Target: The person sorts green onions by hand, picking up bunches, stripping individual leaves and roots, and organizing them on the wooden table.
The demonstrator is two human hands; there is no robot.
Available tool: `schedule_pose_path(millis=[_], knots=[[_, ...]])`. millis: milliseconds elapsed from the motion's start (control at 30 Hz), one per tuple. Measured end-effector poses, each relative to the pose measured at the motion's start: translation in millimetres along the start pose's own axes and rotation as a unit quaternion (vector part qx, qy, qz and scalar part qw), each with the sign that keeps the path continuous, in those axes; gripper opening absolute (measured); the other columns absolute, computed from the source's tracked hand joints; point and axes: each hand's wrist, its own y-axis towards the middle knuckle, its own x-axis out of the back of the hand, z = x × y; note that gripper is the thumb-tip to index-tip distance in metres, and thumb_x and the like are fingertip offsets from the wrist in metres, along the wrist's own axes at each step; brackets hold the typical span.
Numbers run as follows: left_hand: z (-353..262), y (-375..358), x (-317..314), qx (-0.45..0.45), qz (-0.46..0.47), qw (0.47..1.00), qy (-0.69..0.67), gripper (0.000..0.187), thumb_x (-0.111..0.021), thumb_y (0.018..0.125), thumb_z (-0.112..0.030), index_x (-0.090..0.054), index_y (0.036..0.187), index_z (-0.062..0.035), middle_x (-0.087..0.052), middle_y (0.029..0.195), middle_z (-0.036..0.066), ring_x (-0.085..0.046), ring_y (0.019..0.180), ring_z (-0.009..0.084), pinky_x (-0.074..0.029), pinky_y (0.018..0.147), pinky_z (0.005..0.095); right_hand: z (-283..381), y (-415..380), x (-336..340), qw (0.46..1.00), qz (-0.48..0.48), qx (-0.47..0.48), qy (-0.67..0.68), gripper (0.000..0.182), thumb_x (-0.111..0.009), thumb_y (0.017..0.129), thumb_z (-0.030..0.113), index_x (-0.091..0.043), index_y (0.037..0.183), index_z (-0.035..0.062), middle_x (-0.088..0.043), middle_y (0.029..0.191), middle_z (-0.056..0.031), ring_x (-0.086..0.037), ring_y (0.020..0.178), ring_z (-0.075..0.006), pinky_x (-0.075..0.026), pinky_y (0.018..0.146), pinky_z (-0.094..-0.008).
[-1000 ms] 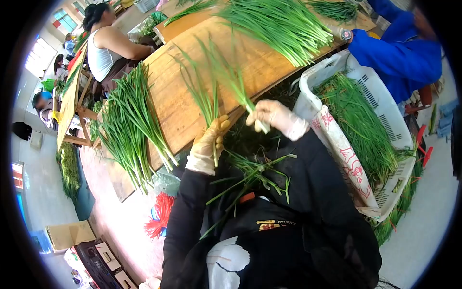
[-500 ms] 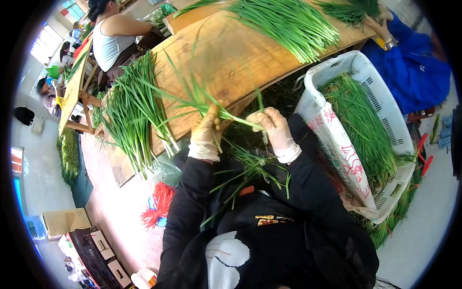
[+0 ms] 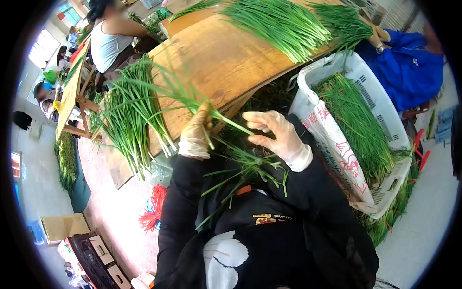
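In a stained, pale glove, my left hand (image 3: 196,132) grips a few garlic chives (image 3: 233,124). Their leaves point up and left, while the pale stem ends point toward my right hand (image 3: 279,137). That hand, gloved too, is open with thumb and fingers apart beside the stem ends; I cannot make out whether it touches them. Loose leaf scraps (image 3: 250,161) lie over my lap beneath both hands. A pile of chives (image 3: 130,115) rests on the table's left end, close to my left hand, stems toward me.
A larger chive pile (image 3: 279,29) lies along the far side of the wooden table (image 3: 192,48). To my right stands a white crate (image 3: 380,111) full of greens. A co-worker in blue (image 3: 404,67) handles chives at upper right. Red ties (image 3: 154,207) hang at lower left.
My right hand has opened from a closed pinch and moved slightly right and down, letting go of a leaf strand. My left hand has shifted a little left and down, still gripping the chives.
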Motion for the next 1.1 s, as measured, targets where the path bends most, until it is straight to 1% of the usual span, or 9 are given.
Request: schedule_pose_path(millis=[100,200,333,667,800,867,933,1000,1100], knots=[[3.0,-11.2,-18.4,-0.011,0.017,1.000,-0.013,0.012,-0.061,0.079,-0.019,-0.057,0.081,-0.0080,-0.050,0.057,-0.002,-0.043,0.044,0.0068,-0.034,0.040,0.0167,-3.7,29.0,-12.1,0.963,0.026,0.159,-0.215,0.057,-0.065,0.067,0.031,-0.045,0.114,0.0071,-0.052,0.087,-0.0047,-0.051,0.082,-0.0196,-0.043,0.071,-0.0292],[8.5,-8.8,-13.0,-0.032,0.047,0.998,0.005,0.012,-0.061,0.079,-0.020,-0.058,0.080,-0.0078,-0.051,0.058,-0.002,-0.043,0.045,0.0067,-0.033,0.040,0.0164,-0.9,40.4,-26.7,0.895,0.088,0.152,-0.411,0.061,-0.066,0.062,0.028,-0.043,0.114,0.0038,-0.048,0.081,-0.0061,-0.049,0.077,-0.0202,-0.043,0.067,-0.0293],[17.3,-2.9,-1.9,0.000,0.014,0.997,0.073,0.015,-0.060,0.080,-0.024,-0.058,0.081,-0.0085,-0.053,0.060,-0.003,-0.043,0.046,0.0051,-0.032,0.039,0.0162,-14.1,35.7,-46.7,0.818,0.018,0.244,-0.520,0.023,-0.046,0.075,0.012,-0.050,0.096,0.0029,-0.046,0.070,-0.0024,-0.049,0.066,-0.0145,-0.041,0.052,-0.0258],[26.0,-4.5,26.2,0.025,0.112,0.989,0.097,0.017,-0.057,0.082,-0.020,-0.056,0.092,-0.0063,-0.059,0.078,0.000,-0.054,0.062,0.0070,-0.041,0.051,0.0166,-25.1,40.0,-50.8,0.868,0.080,0.336,-0.356,0.013,-0.050,0.076,0.020,-0.047,0.067,0.0103,-0.044,0.057,-0.0005,-0.050,0.054,-0.0148,-0.040,0.046,-0.0275],[19.5,-20.3,14.8,0.179,0.143,0.972,-0.045,0.033,-0.050,0.083,-0.037,-0.052,0.104,-0.0117,-0.056,0.100,0.005,-0.052,0.095,0.0219,-0.036,0.088,0.0452,-24.0,53.0,-51.9,0.884,-0.009,0.324,-0.337,0.024,-0.057,0.075,0.026,-0.044,0.062,0.0105,-0.043,0.055,-0.0026,-0.048,0.051,-0.0176,-0.039,0.043,-0.0291],[22.0,-26.6,14.0,0.188,0.241,0.936,-0.177,0.041,-0.048,0.082,-0.043,-0.050,0.107,-0.0111,-0.054,0.104,0.007,-0.052,0.096,0.0248,-0.038,0.088,0.0453,-34.0,58.4,-51.9,0.885,-0.023,0.333,-0.325,0.021,-0.057,0.076,0.024,-0.047,0.064,0.0095,-0.046,0.057,-0.0032,-0.051,0.052,-0.0184,-0.041,0.044,-0.0288],[21.0,-36.9,3.8,0.188,0.163,0.953,-0.171,0.036,-0.057,0.081,-0.027,-0.048,0.109,-0.0083,-0.053,0.104,0.009,-0.054,0.086,0.0199,-0.046,0.078,0.0368,-48.2,61.2,-57.9,0.943,-0.046,0.213,-0.251,0.011,-0.056,0.078,0.020,-0.056,0.073,0.0095,-0.057,0.069,-0.0041,-0.055,0.055,-0.0167,-0.045,0.049,-0.0264],[30.5,-32.6,9.3,0.130,0.278,0.943,-0.129,0.037,-0.055,0.082,-0.017,-0.044,0.114,-0.0038,-0.051,0.111,0.013,-0.054,0.083,0.0161,-0.046,0.075,0.0308,-35.3,64.6,-59.2,0.985,-0.074,0.027,0.151,0.011,-0.054,0.081,0.018,-0.057,0.075,0.0093,-0.060,0.076,-0.0041,-0.052,0.052,-0.0107,-0.042,0.047,-0.0228],[27.6,-38.1,15.7,0.160,0.246,0.950,-0.109,0.041,-0.055,0.081,-0.008,-0.040,0.117,0.0015,-0.052,0.109,0.015,-0.054,0.076,0.0130,-0.046,0.070,0.0250,-3.8,77.0,-14.0,0.920,-0.066,-0.056,0.383,0.019,-0.051,0.084,0.024,-0.057,0.079,0.0069,-0.059,0.072,-0.0022,-0.046,0.050,-0.0066,-0.036,0.044,-0.0198]])
